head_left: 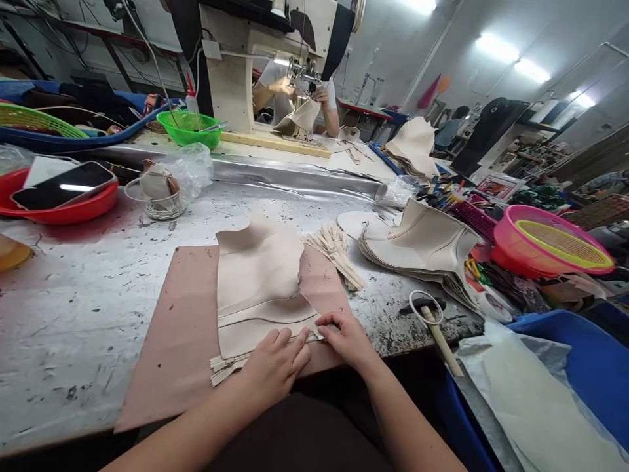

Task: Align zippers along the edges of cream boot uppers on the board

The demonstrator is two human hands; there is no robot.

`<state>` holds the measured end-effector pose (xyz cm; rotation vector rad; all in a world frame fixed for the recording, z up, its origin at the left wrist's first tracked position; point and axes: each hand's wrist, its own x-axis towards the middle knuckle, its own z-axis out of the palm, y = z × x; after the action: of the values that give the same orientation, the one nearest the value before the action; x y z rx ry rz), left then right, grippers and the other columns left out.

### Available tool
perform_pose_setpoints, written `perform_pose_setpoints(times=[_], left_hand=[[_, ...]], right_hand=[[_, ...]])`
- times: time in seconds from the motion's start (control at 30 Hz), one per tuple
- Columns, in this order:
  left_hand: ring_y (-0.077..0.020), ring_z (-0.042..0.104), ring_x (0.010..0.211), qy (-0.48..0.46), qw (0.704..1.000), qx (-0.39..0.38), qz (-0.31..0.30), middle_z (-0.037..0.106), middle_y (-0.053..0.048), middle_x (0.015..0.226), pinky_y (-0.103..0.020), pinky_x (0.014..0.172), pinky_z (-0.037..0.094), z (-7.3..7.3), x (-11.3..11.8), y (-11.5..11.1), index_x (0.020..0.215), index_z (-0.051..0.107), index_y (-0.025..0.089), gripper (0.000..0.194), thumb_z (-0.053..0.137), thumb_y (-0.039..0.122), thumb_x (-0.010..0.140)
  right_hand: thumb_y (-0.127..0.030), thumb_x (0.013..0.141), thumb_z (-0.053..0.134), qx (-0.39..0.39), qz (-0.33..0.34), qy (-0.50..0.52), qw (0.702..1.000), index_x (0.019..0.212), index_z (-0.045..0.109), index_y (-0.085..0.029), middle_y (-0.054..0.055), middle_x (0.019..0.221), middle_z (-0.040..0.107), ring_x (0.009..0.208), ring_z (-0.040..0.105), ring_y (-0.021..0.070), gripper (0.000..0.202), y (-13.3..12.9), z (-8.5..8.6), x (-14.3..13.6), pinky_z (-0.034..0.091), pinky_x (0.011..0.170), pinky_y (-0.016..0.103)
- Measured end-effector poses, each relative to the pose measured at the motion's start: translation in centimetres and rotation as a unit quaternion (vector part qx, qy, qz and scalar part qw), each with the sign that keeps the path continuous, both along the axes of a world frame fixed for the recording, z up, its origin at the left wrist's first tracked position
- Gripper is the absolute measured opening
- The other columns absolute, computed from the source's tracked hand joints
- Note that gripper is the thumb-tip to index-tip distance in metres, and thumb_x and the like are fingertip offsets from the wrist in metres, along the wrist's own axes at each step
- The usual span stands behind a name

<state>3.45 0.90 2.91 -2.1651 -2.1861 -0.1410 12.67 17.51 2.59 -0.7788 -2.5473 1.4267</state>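
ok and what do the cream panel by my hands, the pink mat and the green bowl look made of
Cream panel: probably leather or faux leather, matte, bending in soft curves.
Pink mat: perhaps rubber or leather-like sheet, dull and flat.
Green bowl: likely plastic, glossy, bright even colour.

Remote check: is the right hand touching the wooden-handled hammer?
Apart. The head view shows speckled tabletop between the right hand at the cream piece's corner and the hammer farther right.
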Motion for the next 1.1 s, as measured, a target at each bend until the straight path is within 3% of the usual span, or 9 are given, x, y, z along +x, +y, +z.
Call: perform_pose_setpoints(times=[0.13,0.27,0.47,0.57,0.67,0.73,0.8,0.97,1.1], left_hand=[[-0.0253,0.052,0.107,-0.030,0.999,0.005,-0.030,0.059,-0.013,0.120,-0.034,0.086,0.038,0.0,-0.5,0.7,0.096,0.059,0.014,0.032,0.054,0.040,0.080],[-0.0286,0.047,0.115,-0.118,0.992,-0.022,-0.026,0.050,-0.016,0.130,-0.038,0.093,0.036,0.1,-0.9,0.7,0.101,0.056,0.012,0.051,0.056,0.056,0.075],[-0.0227,0.056,0.090,-0.167,0.984,-0.052,0.034,0.065,-0.006,0.100,-0.034,0.079,0.042,1.7,-1.6,1.5,0.105,0.053,0.015,0.031,0.060,0.025,0.076],[-0.0202,0.056,0.079,-0.163,0.984,-0.041,0.063,0.064,-0.002,0.087,-0.030,0.069,0.042,2.6,-1.8,2.1,0.096,0.055,0.018,0.024,0.062,0.022,0.074],[-0.0198,0.055,0.076,-0.148,0.986,-0.024,0.077,0.063,-0.001,0.082,-0.030,0.066,0.041,2.8,-1.4,3.0,0.089,0.055,0.019,0.018,0.063,0.022,0.073],[-0.0207,0.054,0.075,-0.129,0.988,-0.008,0.086,0.063,-0.003,0.081,-0.031,0.064,0.040,2.4,-1.0,3.6,0.084,0.056,0.017,0.012,0.061,0.021,0.074],[-0.0209,0.054,0.071,-0.106,0.990,0.013,0.094,0.062,-0.005,0.077,-0.031,0.061,0.039,1.7,-0.6,4.2,0.078,0.056,0.016,0.002,0.056,0.017,0.077],[-0.0171,0.051,0.059,-0.074,0.991,0.079,0.084,0.060,-0.002,0.064,-0.029,0.053,0.033,0.0,-0.4,4.7,0.068,0.056,0.017,0.019,0.045,0.013,0.083],[-0.0149,0.050,0.055,-0.077,0.987,0.122,0.075,0.058,-0.001,0.060,-0.028,0.051,0.032,0.0,-0.5,4.3,0.069,0.056,0.017,0.024,0.040,0.015,0.086]], right_hand=[[-0.013,0.073,0.057,0.050,0.034,0.018,0.998,0.076,0.067,-0.019,0.003,0.079,0.063,0.079,0.059,0.0182,0.012,-0.3,0.0,0.1,0.046,0.077,0.033],[-0.020,0.080,0.058,0.214,0.050,0.030,0.975,0.080,0.069,-0.022,0.005,0.080,0.055,0.080,0.054,0.0186,0.011,-0.4,-0.9,1.1,0.045,0.075,0.034],[-0.039,0.076,0.066,0.378,0.199,0.082,0.900,0.110,0.061,-0.036,0.007,0.114,0.054,0.097,0.051,0.0237,0.035,2.2,-1.1,2.4,0.040,0.079,0.038],[-0.038,0.079,0.063,0.424,0.255,0.164,0.854,0.101,0.065,-0.028,0.006,0.105,0.059,0.091,0.051,0.0205,0.024,3.6,-0.4,1.6,0.040,0.078,0.034],[-0.022,0.086,0.053,0.483,0.302,0.233,0.788,0.090,0.064,-0.017,0.005,0.085,0.063,0.077,0.051,0.0172,0.013,3.8,0.2,0.6,0.040,0.071,0.031],[-0.013,0.085,0.049,0.497,0.307,0.255,0.770,0.082,0.062,-0.014,0.003,0.071,0.061,0.068,0.048,0.0161,0.014,3.5,0.3,0.3,0.038,0.064,0.030],[-0.013,0.084,0.048,0.468,0.283,0.271,0.792,0.076,0.060,-0.015,0.003,0.065,0.060,0.064,0.046,0.0161,0.015,3.2,0.1,0.1,0.038,0.061,0.030],[-0.009,0.074,0.055,0.243,0.224,0.234,0.914,0.072,0.058,-0.018,0.001,0.069,0.059,0.069,0.051,0.0149,0.009,2.7,-0.1,0.1,0.042,0.063,0.027],[-0.005,0.068,0.060,0.138,0.212,0.152,0.955,0.070,0.056,-0.019,-0.001,0.071,0.058,0.073,0.053,0.0148,0.015,2.5,0.6,0.1,0.042,0.068,0.027]])
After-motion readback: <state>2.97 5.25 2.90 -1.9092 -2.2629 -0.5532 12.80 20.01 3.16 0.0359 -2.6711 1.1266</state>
